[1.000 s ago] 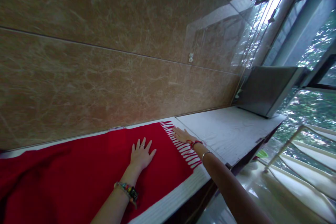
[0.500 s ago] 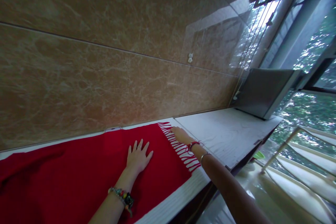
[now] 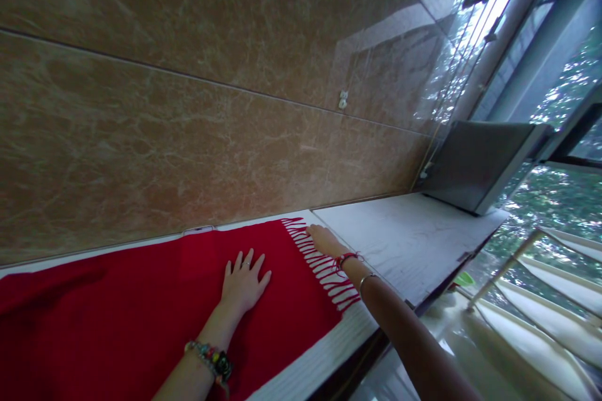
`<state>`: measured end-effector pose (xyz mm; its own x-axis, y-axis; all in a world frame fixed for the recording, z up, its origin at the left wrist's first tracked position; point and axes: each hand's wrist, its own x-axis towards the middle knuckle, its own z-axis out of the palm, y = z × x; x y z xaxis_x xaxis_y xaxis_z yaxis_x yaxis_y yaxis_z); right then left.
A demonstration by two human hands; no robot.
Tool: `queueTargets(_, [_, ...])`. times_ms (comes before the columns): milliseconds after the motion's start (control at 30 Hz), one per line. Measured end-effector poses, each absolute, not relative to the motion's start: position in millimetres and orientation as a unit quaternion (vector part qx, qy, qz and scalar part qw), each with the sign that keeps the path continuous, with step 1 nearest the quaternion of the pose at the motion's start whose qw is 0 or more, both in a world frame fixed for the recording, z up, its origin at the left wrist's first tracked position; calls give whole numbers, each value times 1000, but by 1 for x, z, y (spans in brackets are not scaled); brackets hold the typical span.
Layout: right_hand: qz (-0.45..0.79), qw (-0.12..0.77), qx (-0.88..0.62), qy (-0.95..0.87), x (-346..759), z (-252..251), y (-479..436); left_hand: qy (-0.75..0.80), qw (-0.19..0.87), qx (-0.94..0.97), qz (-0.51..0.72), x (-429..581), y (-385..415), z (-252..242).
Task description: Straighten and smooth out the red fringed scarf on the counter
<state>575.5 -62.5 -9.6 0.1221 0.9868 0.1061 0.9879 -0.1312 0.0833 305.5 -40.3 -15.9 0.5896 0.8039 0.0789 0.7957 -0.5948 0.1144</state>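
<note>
A red cloth (image 3: 132, 313) with a fringed end (image 3: 324, 269) lies spread along a white counter (image 3: 409, 238) against a brown tiled wall. My left hand (image 3: 242, 282) rests flat on the cloth with fingers spread, a beaded bracelet on the wrist. My right hand (image 3: 324, 241) lies flat on the fringe at the cloth's far end, fingers stretched out, with a red string and a thin bangle on the wrist. Neither hand holds anything.
A grey box-like appliance (image 3: 475, 163) stands at the counter's far right end. Beyond it are a window and a slatted railing (image 3: 531, 282). A small white socket (image 3: 343, 99) sits on the tiled wall (image 3: 188, 106). A shiny floor (image 3: 451, 351) lies below the counter edge.
My left hand has slid a little to the left along the cloth. My right hand stays on the fringe, shifted slightly toward the wall.
</note>
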Motion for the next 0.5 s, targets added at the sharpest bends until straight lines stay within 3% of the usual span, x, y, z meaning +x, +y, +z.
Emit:
queueTargets(200, [-99,16,-795,-598,604,-2,-78,450,41,890,61,305,-40,-16])
queueTargets(500, [-61,75,-703,-704,557,-10,-33,448,46,890,70,306,-39,-16])
